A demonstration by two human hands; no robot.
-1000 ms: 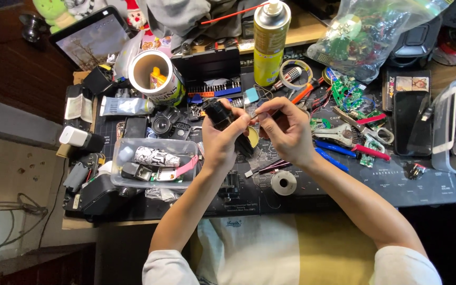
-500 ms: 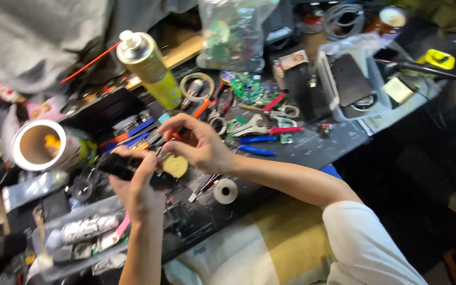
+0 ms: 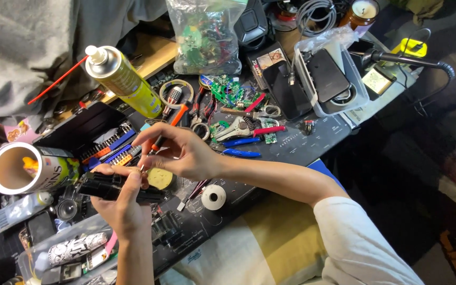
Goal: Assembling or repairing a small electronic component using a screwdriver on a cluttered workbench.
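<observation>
The black device (image 3: 113, 187) lies across my left hand (image 3: 121, 207), low over the near-left part of the counter (image 3: 312, 138). Its long axis runs nearly level, one end pointing left and slightly up toward the cardboard tube (image 3: 30, 168), the other toward the yellow disc (image 3: 160, 178). My fingers wrap over its middle, so I cannot make out its top face or what sort of device it is. My left hand is closed around it.

My right hand (image 3: 183, 153) pinches a small orange-handled screwdriver (image 3: 151, 150), tilted down-left; its tip meets the device under my left thumb and is hidden there.

The tube lies on its side with its open mouth facing me, white with a yellow-green printed band, and something yellow sits inside. Behind it, a tall yellow-green spray can (image 3: 122, 79) leans left with a thin red straw jutting from its white nozzle. Farther back, a clear plastic bag (image 3: 206, 37) holds green circuit boards, its top cut off by the edge. A clear tray (image 3: 333, 79) to the right holds a dark phone. A white tape roll (image 3: 214, 197) lies near my right forearm.
</observation>
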